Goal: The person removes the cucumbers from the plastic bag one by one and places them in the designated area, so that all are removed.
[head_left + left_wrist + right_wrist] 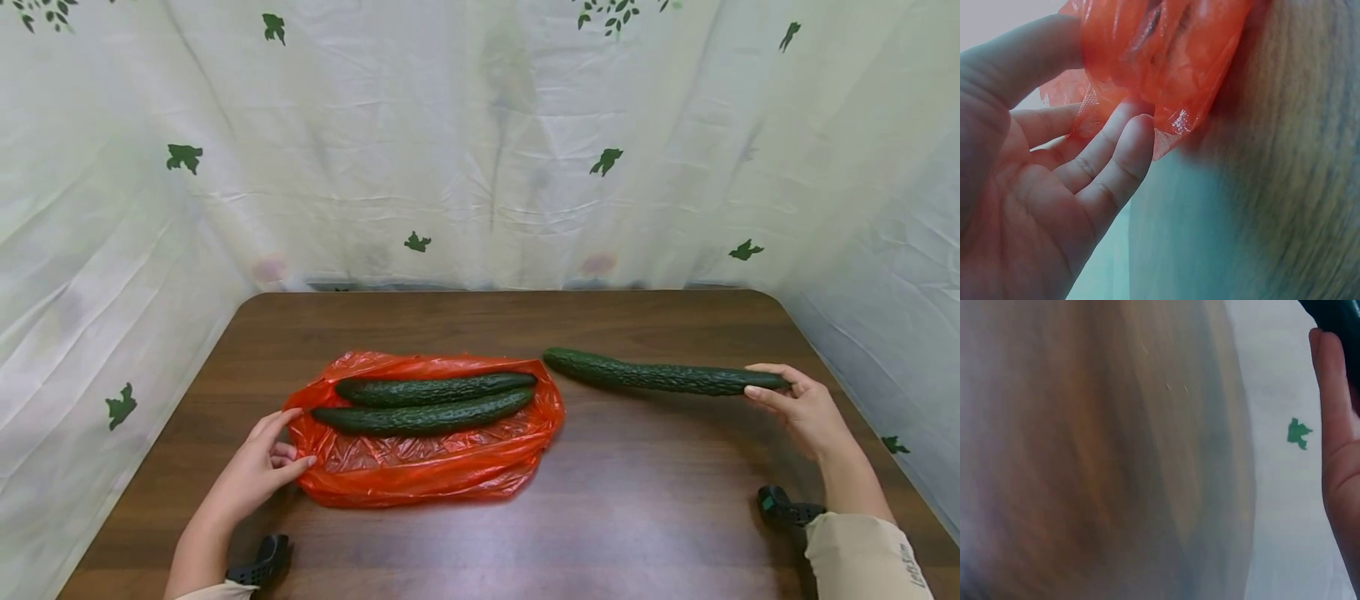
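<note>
In the head view, a red plastic bag point(420, 487) is spread out left of the table's middle. Two dark green cucumbers point(427, 419) lie side by side on it. My left hand point(258, 462) holds the bag's left edge; the left wrist view shows thin red plastic point(1147, 56) between thumb and fingers, some fingertips hidden by it. On the right, my right hand point(806, 408) pinches the right end of a third cucumber point(660, 377), whose far end points left towards the bag's upper right corner. Only a bit of this cucumber shows in the right wrist view, beside the fingers point(1335, 394).
A brown wooden table point(637, 525) with rounded far corners carries everything. Pale curtains point(465, 167) with green leaf shapes stand behind and at both sides. Black wrist devices point(262, 562) sit on both forearms.
</note>
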Demonstrator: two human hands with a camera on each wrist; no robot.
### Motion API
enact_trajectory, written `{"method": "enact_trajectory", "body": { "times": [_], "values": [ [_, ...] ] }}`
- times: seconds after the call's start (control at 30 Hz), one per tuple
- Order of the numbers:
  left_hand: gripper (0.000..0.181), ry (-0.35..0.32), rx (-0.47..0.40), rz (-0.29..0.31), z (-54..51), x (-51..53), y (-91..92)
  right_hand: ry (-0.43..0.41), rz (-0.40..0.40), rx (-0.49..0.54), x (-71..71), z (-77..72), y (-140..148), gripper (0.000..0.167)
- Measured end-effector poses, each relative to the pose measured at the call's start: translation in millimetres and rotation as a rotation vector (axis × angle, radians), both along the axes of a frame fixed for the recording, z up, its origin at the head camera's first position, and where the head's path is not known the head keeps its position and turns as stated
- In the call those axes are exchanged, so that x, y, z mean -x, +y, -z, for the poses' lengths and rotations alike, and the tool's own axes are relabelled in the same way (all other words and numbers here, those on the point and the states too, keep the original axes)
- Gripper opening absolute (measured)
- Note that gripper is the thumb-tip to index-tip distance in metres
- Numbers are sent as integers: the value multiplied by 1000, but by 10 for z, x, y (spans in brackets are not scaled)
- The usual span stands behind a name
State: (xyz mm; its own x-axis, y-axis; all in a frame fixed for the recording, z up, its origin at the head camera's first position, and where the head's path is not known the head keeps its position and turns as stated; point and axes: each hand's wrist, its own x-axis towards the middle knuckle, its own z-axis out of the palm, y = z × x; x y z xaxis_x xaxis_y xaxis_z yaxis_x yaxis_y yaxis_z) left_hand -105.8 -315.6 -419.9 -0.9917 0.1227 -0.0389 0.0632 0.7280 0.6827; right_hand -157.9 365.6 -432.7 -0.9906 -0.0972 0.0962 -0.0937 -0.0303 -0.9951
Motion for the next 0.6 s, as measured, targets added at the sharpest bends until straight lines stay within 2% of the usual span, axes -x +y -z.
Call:
{"method": "enact_trajectory", "body": {
  "times": [0.17, 0.23, 0.3, 0.43, 0.6],
  "values": [
    [71, 37, -12, 12, 17, -8, 7, -3, 121, -466, 52, -48, 40, 34],
    [71, 43, -15, 12, 24, -10, 4, -4, 154, -606, 75, -38, 43, 38],
    [71, 38, -12, 7, 27, -6, -2, -8, 161, -650, 97, -14, 43, 44],
    [70, 37, -11, 7, 31, -4, -1, -14, 161, -668, 121, 42, 45, 49],
    [69, 63, -8, 5, 28, -10, 6, -7, 165, -715, 141, 68, 20, 48]
  ]
}}
